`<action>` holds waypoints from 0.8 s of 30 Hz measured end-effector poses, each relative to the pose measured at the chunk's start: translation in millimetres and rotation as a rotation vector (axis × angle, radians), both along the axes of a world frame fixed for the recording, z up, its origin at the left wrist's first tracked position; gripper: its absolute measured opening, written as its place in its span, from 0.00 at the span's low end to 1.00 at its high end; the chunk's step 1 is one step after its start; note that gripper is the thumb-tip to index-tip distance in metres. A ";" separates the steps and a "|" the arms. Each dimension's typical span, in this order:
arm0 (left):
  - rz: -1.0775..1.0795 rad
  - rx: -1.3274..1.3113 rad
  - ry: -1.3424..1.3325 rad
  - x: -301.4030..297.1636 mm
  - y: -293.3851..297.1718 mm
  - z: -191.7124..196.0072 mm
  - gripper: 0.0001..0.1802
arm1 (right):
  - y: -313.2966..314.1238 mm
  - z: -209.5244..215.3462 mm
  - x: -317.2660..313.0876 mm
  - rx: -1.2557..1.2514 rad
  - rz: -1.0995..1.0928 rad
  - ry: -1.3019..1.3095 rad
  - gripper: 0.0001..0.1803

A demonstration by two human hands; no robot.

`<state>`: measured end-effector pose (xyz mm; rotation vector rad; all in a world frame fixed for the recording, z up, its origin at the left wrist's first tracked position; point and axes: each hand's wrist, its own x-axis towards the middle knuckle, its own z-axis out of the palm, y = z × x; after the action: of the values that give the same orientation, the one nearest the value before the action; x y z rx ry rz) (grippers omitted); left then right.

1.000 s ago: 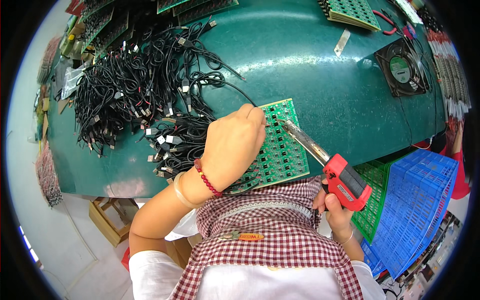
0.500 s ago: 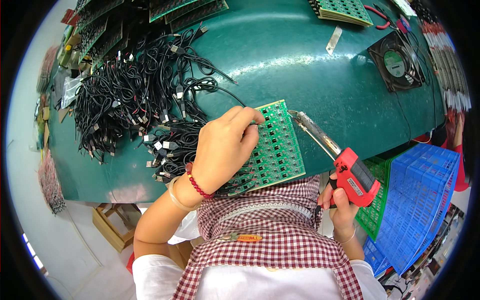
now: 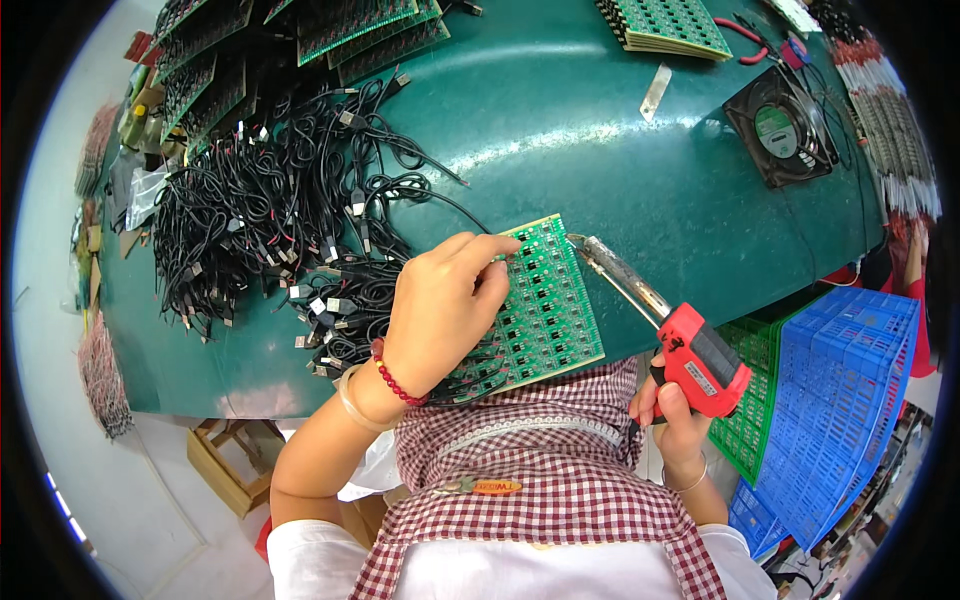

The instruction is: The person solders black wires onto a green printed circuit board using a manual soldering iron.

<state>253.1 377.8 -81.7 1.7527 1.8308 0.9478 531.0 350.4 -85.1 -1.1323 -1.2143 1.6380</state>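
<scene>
A green circuit board panel [image 3: 550, 310] with rows of small black parts lies at the table's front edge, partly hidden by my left hand [image 3: 445, 305]. The fingers of that hand are pinched over the board's upper left part, on the end of a black cable [image 3: 462, 207] that runs in from the pile. My right hand [image 3: 680, 415] grips a red and black soldering gun [image 3: 705, 360]. Its metal barrel points up and left, and the thin tip is beside the board's upper right edge. More cable ends with red wires lie along the board's lower left side.
A large heap of black USB cables [image 3: 250, 210] covers the table's left. Stacked circuit boards [image 3: 360, 30] stand behind it; another stack [image 3: 665, 25] lies at the back. At right are a black fan [image 3: 780, 128], red-handled pliers [image 3: 742, 38], a metal strip [image 3: 655, 92] and a blue crate [image 3: 835, 400].
The whole view has shifted slightly. Both hands, the board and the soldering gun keep nearly the same places relative to each other.
</scene>
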 end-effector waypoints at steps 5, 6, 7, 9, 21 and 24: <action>0.031 -0.070 -0.037 2.1 -0.7 4.4 0.09 | -0.5 -1.8 0.0 -0.005 0.003 0.000 0.19; 0.024 -0.100 -0.030 2.3 -0.4 5.2 0.09 | -0.2 -1.6 -0.3 -0.005 0.002 0.000 0.19; 0.022 -0.100 -0.031 2.7 -0.8 5.6 0.09 | -0.3 -0.5 -0.8 -0.005 0.001 0.001 0.19; -0.054 -0.041 0.113 4.0 -1.9 5.6 0.07 | -1.1 0.4 -0.4 -0.007 0.000 0.001 0.19; -0.006 0.023 0.177 8.9 -5.7 -4.2 0.07 | -7.3 -6.8 4.1 -0.063 0.179 -0.101 0.20; -0.013 0.017 0.195 8.4 -5.1 -5.1 0.07 | -5.8 -7.0 1.5 -0.058 0.187 -0.105 0.20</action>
<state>261.4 372.7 -86.8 1.9243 1.9317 0.8138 532.5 344.6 -92.1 -1.1826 -1.3831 1.7812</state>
